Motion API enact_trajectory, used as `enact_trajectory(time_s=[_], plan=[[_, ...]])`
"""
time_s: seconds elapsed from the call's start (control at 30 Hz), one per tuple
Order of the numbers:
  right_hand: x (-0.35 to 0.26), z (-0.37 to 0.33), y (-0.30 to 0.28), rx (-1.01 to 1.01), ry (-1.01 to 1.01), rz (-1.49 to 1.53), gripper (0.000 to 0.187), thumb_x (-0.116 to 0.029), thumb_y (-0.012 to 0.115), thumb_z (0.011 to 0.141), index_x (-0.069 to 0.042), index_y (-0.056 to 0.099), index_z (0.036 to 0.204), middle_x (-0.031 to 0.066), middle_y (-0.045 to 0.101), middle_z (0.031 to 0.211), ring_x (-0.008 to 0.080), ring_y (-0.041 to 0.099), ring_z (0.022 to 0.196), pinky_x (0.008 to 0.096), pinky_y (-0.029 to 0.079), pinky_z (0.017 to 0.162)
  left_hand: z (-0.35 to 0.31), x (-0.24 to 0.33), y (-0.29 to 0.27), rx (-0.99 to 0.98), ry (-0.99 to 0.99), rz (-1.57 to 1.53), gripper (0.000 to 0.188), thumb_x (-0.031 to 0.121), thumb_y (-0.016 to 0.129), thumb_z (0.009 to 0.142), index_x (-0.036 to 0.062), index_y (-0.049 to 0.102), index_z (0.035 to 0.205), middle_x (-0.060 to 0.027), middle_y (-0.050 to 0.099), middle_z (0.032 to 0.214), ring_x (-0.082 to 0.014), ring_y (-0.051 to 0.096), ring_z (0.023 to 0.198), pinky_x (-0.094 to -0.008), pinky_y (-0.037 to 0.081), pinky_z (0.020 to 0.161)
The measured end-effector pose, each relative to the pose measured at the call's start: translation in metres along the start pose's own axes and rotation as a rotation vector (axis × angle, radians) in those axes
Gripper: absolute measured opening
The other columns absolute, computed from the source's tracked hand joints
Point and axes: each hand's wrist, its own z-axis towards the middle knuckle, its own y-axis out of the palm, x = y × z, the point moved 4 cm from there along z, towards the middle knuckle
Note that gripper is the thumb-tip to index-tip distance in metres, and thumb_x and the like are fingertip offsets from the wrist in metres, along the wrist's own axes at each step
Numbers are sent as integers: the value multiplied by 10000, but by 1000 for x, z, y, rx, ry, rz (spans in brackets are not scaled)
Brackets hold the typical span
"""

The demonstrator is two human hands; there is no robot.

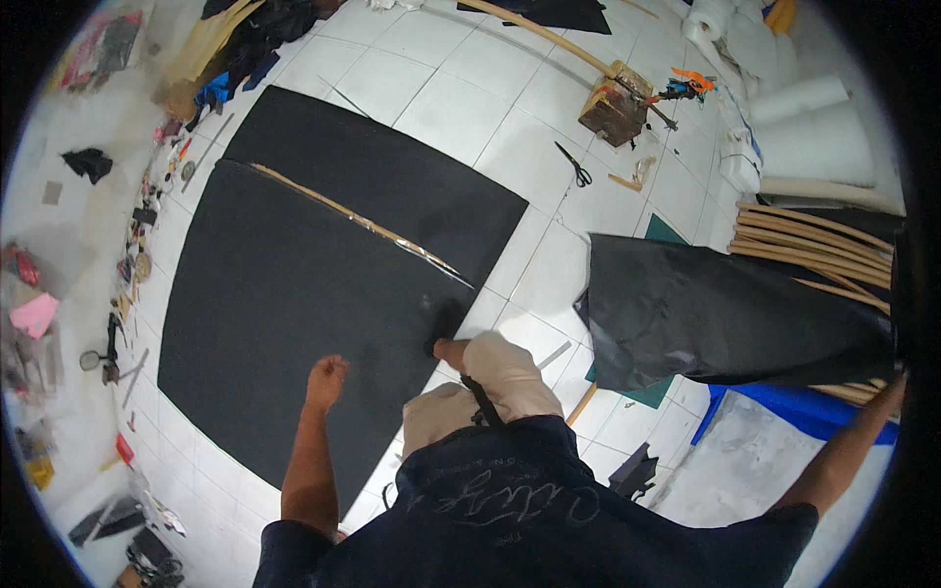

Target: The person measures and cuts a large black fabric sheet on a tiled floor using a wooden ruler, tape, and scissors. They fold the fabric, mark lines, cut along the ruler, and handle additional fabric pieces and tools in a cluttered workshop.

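Observation:
My left hand [328,372] hovers over a large black sheet [294,294] spread on the floor, its fingers curled in with nothing visible in them. Stretched far out to the right, my right hand [897,380] reaches the dark rim of the picture, where its fingers are hidden. It is beside the far end of a second black sheet [725,314], which lies loose and creased; whether I grip it cannot be seen. A long thin wooden strip [343,211] with shiny silvery parts lies across the large sheet.
A bundle of tan rods [814,240] lies at right, partly under the loose sheet. Black scissors [576,167], a wooden block [616,106] and white rolls [809,132] are farther off. A blue sheet [765,416] lies near my right arm. Clutter lines the left side.

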Motion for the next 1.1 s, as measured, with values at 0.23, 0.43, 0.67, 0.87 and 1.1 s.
enact_trajectory(time_s=[0.23, 0.43, 0.67, 0.87, 1.1], plan=[[-65, -243, 88, -506, -435, 61, 346, -103, 473, 943, 11, 470, 1269, 241, 553, 1225, 395, 548, 1123, 454, 428, 941, -87, -120, 67, 233, -161, -369, 262, 245, 526, 925, 13, 623, 999, -24, 576, 831, -124, 518, 726, -297, 442, 639], [-94, -442, 133, -987, -844, -228, 429, -114, 654, 817, -74, 461, 1198, 193, 478, 1207, 370, 587, 1032, 441, 526, 832, -223, -314, 222, -14, -696, -454, 170, 240, 661, 822, 109, 564, 772, -8, 489, 616, -156, 527, 510, -284, 413, 409], [-133, -722, 232, -1671, -1051, -160, 460, -220, 614, 812, -47, 493, 1221, 216, 544, 1193, 406, 602, 1026, 490, 513, 851, -181, -238, 341, 175, -660, -355, 221, 210, 657, 859, 37, 649, 997, -41, 595, 718, -156, 564, 613, -306, 454, 547], [-165, -940, 367, -2243, -1198, -633, 604, -475, 639, 848, 8, 543, 1196, 241, 598, 1187, 361, 624, 1032, 471, 532, 837, 13, -177, 384, 249, -199, -304, 286, 197, 655, 885, -5, 617, 1084, -97, 664, 888, -172, 604, 793, -311, 481, 708], [-249, -1066, 619, -1653, -1321, 74, 436, -354, 592, 885, -6, 568, 1146, 212, 632, 1062, 374, 597, 976, 476, 479, 855, 207, -210, 422, 310, -64, 286, 405, 263, 675, 855, 21, 614, 1174, -218, 612, 1177, -364, 581, 1098, -453, 463, 941]])
